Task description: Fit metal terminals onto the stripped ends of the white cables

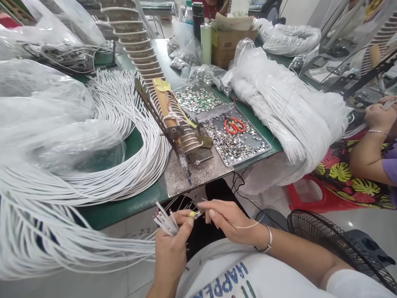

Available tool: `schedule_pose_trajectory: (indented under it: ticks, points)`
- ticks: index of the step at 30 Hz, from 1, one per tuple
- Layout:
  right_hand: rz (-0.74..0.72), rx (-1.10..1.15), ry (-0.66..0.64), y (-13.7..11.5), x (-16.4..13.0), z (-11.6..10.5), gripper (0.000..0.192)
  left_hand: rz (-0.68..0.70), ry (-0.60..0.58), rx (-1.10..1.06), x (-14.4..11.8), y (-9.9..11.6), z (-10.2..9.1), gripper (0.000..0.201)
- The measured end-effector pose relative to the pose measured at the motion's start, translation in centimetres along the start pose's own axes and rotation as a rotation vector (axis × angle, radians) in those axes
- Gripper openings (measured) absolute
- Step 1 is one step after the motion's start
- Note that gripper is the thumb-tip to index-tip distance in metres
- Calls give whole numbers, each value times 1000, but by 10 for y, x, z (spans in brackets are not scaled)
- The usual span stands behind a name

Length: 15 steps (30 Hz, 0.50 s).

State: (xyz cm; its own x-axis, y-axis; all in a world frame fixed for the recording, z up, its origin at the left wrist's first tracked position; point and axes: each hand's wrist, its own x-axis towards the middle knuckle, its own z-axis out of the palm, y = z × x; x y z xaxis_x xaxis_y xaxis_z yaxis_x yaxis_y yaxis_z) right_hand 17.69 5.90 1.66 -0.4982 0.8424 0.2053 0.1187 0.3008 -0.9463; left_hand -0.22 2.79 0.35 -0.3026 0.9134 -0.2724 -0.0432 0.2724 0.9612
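Observation:
My left hand (175, 236) is closed round a bundle of white cables (166, 221), their stripped ends with reddish tips pointing up. Its thumb and forefinger pinch a small piece with a yellow part (192, 214). My right hand (228, 219) meets it fingertip to fingertip, closed on a small silvery piece (201, 210) too small to name. A thin pale wire (248, 226) runs across that hand toward the bracelet. Above both hands, a soldering iron (186, 167) clamped in a stand points down over a stained board (198, 174).
Many white cables (130, 186) sweep over the left table. Trays hold green boards (198, 99) and small metal shells (229, 145), with orange-handled scissors (235, 125) on top. A bagged cable bundle (288, 103) overhangs the edge. A fan (328, 240) and a co-worker's arm (369, 145) are at right.

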Motion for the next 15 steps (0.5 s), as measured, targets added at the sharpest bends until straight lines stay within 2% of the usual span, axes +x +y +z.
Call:
schedule_pose_trajectory:
  ticks: [3, 6, 9, 11, 15]
  points:
    - [1, -32, -64, 1, 0, -2, 43, 56, 35, 43, 4, 5, 1, 26]
    - [6, -84, -63, -1, 5, -5, 39, 107, 47, 62, 11, 8, 2, 27]
    - [37, -79, -124, -4, 12, -15, 50, 128, 53, 59, 18, 11, 3, 26]
    - [96, 23, -185, -6, 16, -23, 56, 132, 51, 59, 21, 13, 4, 26]
    - [270, 343, -273, -3, 17, -30, 54, 109, 54, 30, 21, 14, 7, 26]
